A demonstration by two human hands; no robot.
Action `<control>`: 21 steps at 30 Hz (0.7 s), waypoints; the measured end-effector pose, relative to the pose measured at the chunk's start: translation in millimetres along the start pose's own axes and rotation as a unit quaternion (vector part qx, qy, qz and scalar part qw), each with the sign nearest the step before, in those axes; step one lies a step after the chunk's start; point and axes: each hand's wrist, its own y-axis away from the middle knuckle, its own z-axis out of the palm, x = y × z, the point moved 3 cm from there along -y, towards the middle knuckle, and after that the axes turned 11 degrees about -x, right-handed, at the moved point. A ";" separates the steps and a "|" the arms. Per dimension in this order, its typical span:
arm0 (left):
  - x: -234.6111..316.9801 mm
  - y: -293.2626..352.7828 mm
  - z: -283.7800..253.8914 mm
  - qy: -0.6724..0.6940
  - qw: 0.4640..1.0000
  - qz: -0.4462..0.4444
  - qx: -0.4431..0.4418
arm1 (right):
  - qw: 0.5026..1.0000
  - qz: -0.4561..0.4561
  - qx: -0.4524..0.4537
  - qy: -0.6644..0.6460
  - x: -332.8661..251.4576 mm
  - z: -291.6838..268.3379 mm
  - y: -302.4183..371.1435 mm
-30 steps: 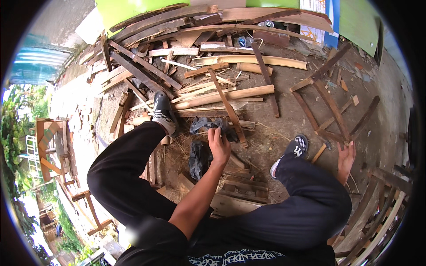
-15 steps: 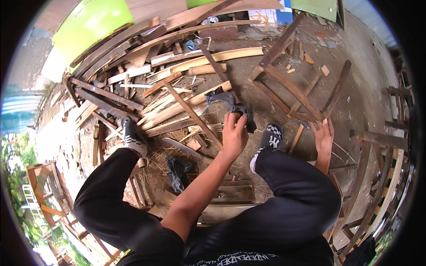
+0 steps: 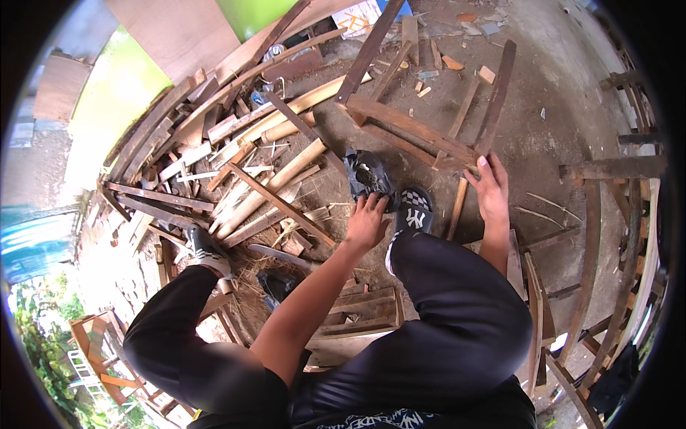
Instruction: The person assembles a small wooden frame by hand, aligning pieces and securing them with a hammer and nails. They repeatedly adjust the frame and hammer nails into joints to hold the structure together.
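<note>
At the middle of the view a black plastic bag [image 3: 366, 171] lies on the ground with its mouth spread; small pale bits show inside, too fine to name. My left hand [image 3: 366, 223] rests its separated fingers on the bag's near edge. Farther right, my right hand [image 3: 491, 187] has its fingers stretched up against the near corner of a brown wooden frame [image 3: 414, 129] with upright legs. Below that corner lies a wooden handle [image 3: 458, 209], its upper end hidden by the hand. A long-bladed knife [image 3: 282, 256] lies left of my left forearm.
Bamboo lengths [image 3: 286, 171] and timber scraps cover the ground at left. A second black bag [image 3: 277, 286] lies near my left knee. A slatted wooden piece [image 3: 361, 314] sits between my legs. Wooden frames [image 3: 593, 272] stand at right beside the wall.
My left hand has loosened from the bunched black bag, which now lies spread on the ground. My right hand has come closer to the frame's corner. The view has shifted rightward.
</note>
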 end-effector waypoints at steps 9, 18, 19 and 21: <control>-8.1 13.0 -116.6 -0.158 0.982 -0.025 -0.101 | 1.000 0.012 -0.006 -0.001 7.4 12.9 -15.2; 65.2 2.9 -265.1 -0.320 0.894 0.188 -0.251 | 0.999 0.014 0.029 0.001 11.3 1.0 -2.3; 71.4 -1.5 -265.5 -0.313 0.885 0.205 -0.278 | 0.999 0.013 0.034 0.005 10.4 -4.6 -2.1; 62.4 -9.2 -256.8 -0.294 0.873 0.241 -0.307 | 0.999 0.017 0.035 0.006 5.5 -0.6 -0.6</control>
